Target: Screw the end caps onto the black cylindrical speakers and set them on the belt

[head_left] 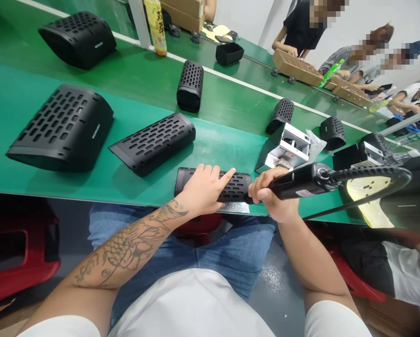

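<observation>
A black perforated housing [236, 188] lies along the front edge of the green bench. My left hand [203, 189] is laid over it, fingers across its top and thumb along the near side, holding it. In my right hand [275, 194] is a black electric screwdriver [297, 181], gripped near its front end and held almost level. Its tip points left at the housing's right end; my fingers hide the bit, and I cannot tell if it touches. A coiled cord [371, 172] runs from the screwdriver's back. Just beyond my right hand stands a silver-and-black screw feeder [283, 149].
Close to my left are another perforated housing [154, 142] and a larger black speaker-like unit [64, 128]. Farther back sit a second large unit [80, 40], an upright housing [191, 86] and a drink bottle [156, 28]. Several people work across the bench. Yellow paper [371, 199] hangs at right.
</observation>
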Action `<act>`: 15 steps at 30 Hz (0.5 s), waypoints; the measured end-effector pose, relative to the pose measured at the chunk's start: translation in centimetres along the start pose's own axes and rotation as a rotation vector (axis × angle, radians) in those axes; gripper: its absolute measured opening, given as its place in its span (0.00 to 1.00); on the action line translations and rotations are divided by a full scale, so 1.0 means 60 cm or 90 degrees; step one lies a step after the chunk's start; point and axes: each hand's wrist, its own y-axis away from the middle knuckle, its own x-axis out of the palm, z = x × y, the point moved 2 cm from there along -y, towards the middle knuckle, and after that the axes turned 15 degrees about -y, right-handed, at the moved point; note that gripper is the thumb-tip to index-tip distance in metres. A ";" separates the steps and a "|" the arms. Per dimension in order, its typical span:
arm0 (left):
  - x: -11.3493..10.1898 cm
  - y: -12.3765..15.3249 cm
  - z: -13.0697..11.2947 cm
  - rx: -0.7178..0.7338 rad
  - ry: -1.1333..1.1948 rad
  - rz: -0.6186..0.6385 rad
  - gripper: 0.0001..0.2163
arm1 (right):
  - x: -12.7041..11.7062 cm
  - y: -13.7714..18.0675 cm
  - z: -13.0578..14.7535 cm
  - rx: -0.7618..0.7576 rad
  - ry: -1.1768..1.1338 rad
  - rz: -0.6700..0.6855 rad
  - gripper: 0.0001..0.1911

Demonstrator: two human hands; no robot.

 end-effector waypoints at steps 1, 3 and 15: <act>0.000 0.000 0.000 -0.002 -0.003 0.002 0.51 | -0.005 -0.003 0.007 -0.017 -0.004 -0.018 0.30; 0.000 0.001 -0.004 -0.005 -0.005 0.003 0.52 | -0.030 -0.019 0.023 -0.084 0.008 -0.081 0.27; -0.002 0.008 -0.002 0.011 0.007 -0.021 0.57 | -0.264 -0.108 -0.020 -0.256 0.225 -0.384 0.29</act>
